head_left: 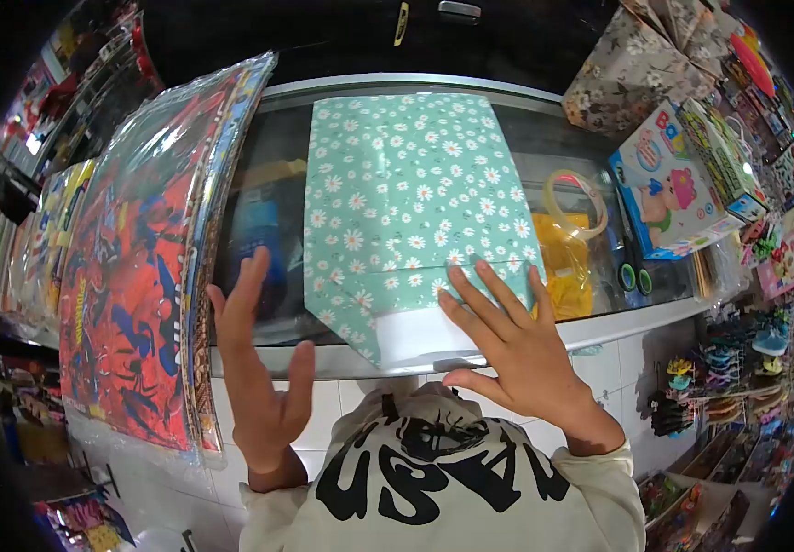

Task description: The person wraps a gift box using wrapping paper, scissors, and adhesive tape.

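Observation:
Green wrapping paper with white daisies (pixel 406 184) lies folded on a glass counter (pixel 273 221). Its near left corner is folded at a slant, and a white strip shows along the near edge. My right hand (pixel 517 354) rests on the paper's near right part, palm down with fingers spread. Off to the left, my left hand (pixel 264 377) is raised with fingers apart, holding nothing, between the paper and a stack of plastic-covered sheets. What the paper covers, if anything, is hidden.
At left stand plastic-covered Spider-Man sheets (pixel 130 294). On the right are a tape roll (pixel 574 204), a yellow packet (pixel 564 276), green-handled scissors (pixel 636 279) and a toy box (pixel 664 189). Floral paper (pixel 641 69) stands at back right. Shelves of goods (pixel 737 368) line the right side.

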`<action>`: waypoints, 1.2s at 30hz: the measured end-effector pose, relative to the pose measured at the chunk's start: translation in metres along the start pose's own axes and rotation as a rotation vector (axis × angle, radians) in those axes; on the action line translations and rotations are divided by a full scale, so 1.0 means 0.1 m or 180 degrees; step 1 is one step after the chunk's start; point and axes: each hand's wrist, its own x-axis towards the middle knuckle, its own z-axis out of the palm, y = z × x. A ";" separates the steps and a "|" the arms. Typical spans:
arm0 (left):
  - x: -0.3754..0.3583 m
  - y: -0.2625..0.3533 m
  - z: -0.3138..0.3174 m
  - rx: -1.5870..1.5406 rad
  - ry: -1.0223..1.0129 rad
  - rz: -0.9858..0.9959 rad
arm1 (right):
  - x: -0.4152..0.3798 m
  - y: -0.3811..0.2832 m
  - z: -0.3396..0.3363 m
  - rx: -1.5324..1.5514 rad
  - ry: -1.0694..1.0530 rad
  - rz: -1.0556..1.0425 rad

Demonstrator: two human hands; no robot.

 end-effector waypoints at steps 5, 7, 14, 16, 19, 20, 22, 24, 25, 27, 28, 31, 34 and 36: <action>0.12 0.37 0.16 0.0903 -0.1416 0.0274 | 0.06 -0.10 -0.08 0.0177 -0.0008 0.0011; 0.12 0.44 0.35 0.1080 -0.1624 0.0655 | 0.13 -0.15 -0.10 0.0220 -0.0032 -0.0033; 0.13 0.35 0.39 0.0789 -0.1851 0.0301 | 0.05 -0.06 -0.15 0.0516 -0.0094 0.0359; 0.14 0.34 0.39 0.0799 -0.1852 0.0312 | -0.07 0.00 -0.18 0.0412 -0.0089 0.0672; 0.16 0.34 0.38 0.0794 -0.1892 0.0342 | -0.10 -0.05 -0.05 0.0220 0.0160 0.0712; 0.16 0.34 0.38 0.0787 -0.1900 0.0345 | -0.11 -0.05 -0.04 0.0027 0.0179 0.0665; 0.14 0.33 0.39 0.1006 -0.1810 0.0436 | -0.12 -0.03 -0.01 0.0312 0.0294 0.0764; 0.14 0.32 0.40 0.1001 -0.1799 0.0458 | -0.13 -0.02 -0.01 0.0204 0.0255 0.0706; 0.14 0.31 0.39 0.1003 -0.1790 0.0469 | -0.14 -0.01 -0.05 0.0363 0.0281 0.0686; 0.14 0.29 0.40 0.0858 -0.1774 0.0452 | -0.17 0.04 -0.14 0.0689 0.0332 0.0644; 0.14 0.29 0.40 0.0834 -0.1787 0.0445 | -0.20 0.11 -0.15 0.0943 0.0642 0.0681; 0.17 0.32 0.38 0.0806 -0.1863 0.0378 | -0.21 0.33 -0.11 0.1507 0.1276 0.0792; 0.28 0.39 0.36 0.0908 -0.1920 0.0320 | -0.16 0.42 -0.08 0.1491 0.1277 0.0968; 0.41 0.50 0.43 0.0943 -0.1937 0.0146 | -0.14 0.42 -0.05 0.1240 0.1227 0.0881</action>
